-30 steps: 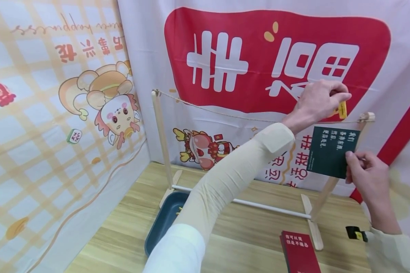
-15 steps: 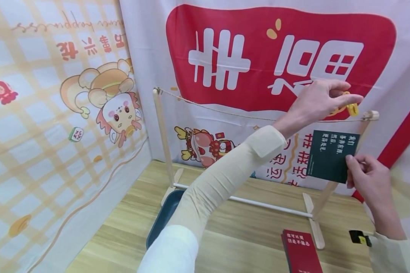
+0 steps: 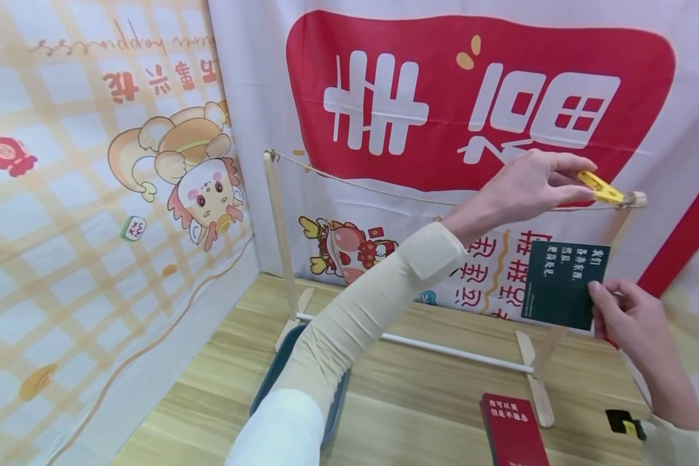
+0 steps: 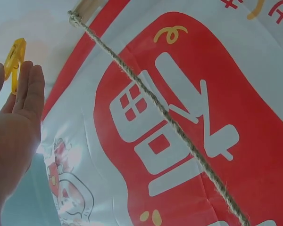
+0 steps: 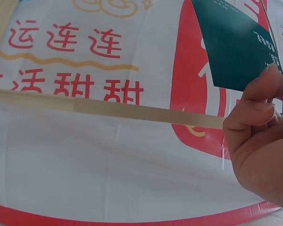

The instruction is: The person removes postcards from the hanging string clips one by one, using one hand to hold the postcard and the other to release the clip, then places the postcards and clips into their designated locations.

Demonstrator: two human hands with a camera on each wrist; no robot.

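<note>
My left hand (image 3: pixel 521 188) pinches a yellow clothespin (image 3: pixel 602 188) between thumb and fingers, just above the rope's right end. In the left wrist view the clothespin (image 4: pixel 15 56) sticks up past the fingertips, apart from the rope (image 4: pixel 165 113). Lower down, my right hand (image 3: pixel 632 317) holds a dark green card (image 3: pixel 565 285) with white writing by its right edge. The card hangs below the sagging rope (image 3: pixel 361 184), not touching it. The right wrist view shows the card's corner (image 5: pixel 236 47) pinched by the thumb and fingers of that hand (image 5: pixel 259 136).
The rope spans two wooden posts (image 3: pixel 279 226) joined by a white bar (image 3: pixel 460 352). A dark blue tray (image 3: pixel 268 388) sits partly under my left forearm. A stack of red cards (image 3: pixel 515 427) lies at the front right. Printed cloth (image 3: pixel 244 97) hangs behind and on the left.
The clothespin has turned in my left hand's fingers to point right, toward the post. My right hand and the green card have come down a little, away from the rope.
</note>
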